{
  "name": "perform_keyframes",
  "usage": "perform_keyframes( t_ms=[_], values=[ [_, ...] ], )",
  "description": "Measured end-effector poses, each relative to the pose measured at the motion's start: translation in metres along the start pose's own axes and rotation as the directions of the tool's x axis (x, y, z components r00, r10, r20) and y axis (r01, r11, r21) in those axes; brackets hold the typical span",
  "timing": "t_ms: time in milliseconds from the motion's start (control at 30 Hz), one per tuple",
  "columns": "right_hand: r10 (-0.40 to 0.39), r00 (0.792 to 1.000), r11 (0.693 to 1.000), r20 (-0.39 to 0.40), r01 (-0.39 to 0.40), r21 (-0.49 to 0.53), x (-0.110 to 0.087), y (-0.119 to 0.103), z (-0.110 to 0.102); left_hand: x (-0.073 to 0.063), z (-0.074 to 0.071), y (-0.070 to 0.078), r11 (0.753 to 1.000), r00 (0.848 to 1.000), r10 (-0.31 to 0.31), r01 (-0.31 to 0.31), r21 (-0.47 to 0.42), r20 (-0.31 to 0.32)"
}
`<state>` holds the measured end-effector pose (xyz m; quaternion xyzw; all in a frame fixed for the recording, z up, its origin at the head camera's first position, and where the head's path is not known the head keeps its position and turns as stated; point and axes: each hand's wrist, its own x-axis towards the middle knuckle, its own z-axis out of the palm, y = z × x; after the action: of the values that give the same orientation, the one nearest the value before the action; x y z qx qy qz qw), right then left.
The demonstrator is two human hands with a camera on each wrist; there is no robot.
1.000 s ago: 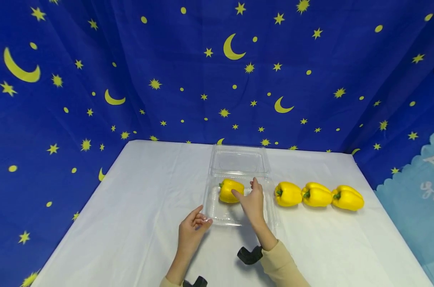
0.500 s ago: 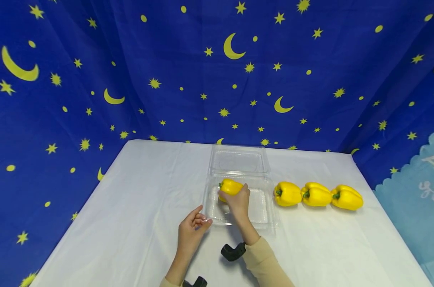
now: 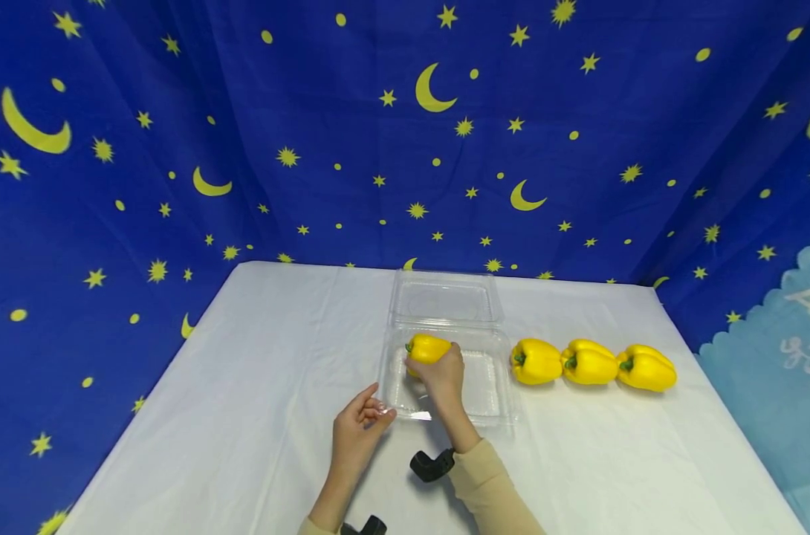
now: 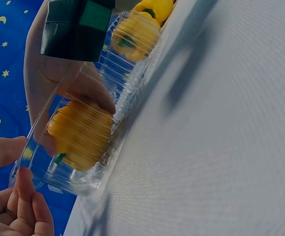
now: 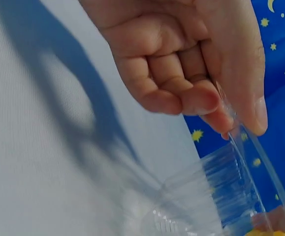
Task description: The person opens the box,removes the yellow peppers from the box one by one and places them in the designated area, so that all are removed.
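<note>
A clear plastic clamshell container lies open on the white table, its lid folded back away from me. My left hand pinches the container's near left corner between thumb and finger; in the right wrist view this left hand shows up close at the rim. Inside the base, toward its left side, a yellow bell pepper lies with its green stem pointing left. My right hand grips that pepper from the right, thumb on its near side. Through the plastic wall in the left wrist view, the pepper sits low in the base.
Three more yellow bell peppers stand in a row right of the container: a near one, a middle one and an outer one. A blue curtain with moons and stars hangs behind the table. Each wrist carries a black device.
My right hand has moved left from beside the pepper and closed its thumb and fingers round it. The left hand stays at the container's corner.
</note>
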<state>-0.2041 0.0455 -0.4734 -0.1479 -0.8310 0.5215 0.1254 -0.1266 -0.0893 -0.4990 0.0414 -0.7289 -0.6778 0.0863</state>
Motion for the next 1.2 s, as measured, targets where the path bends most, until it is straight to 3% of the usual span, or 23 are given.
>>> perform_keyframes(
  t_ms=[200, 600, 900, 1200],
  values=[
    [-0.010, 1.000, 1.000, -0.003, 0.010, 0.001, 0.006, 0.003, -0.012, 0.000, 0.004, -0.001, 0.999, 1.000, -0.026, 0.026, 0.042, 0.000],
    [0.012, 1.000, 0.999, 0.024, -0.011, -0.031, 0.016, 0.000, -0.049, 0.000, 0.001, 0.000, 1.000, 1.000, 0.030, -0.030, 0.007, -0.007],
    [0.075, 0.997, 0.997, 0.027, -0.075, -0.027, 0.032, -0.006, -0.094, 0.000, 0.001, -0.002, 1.000, 1.000, -0.008, 0.008, 0.020, -0.005],
    [0.096, 0.995, 0.994, -0.027, -0.097, -0.057, 0.049, 0.001, -0.138, 0.000, 0.000, -0.001, 0.999, 1.000, -0.001, 0.002, 0.050, -0.012]
  ],
)
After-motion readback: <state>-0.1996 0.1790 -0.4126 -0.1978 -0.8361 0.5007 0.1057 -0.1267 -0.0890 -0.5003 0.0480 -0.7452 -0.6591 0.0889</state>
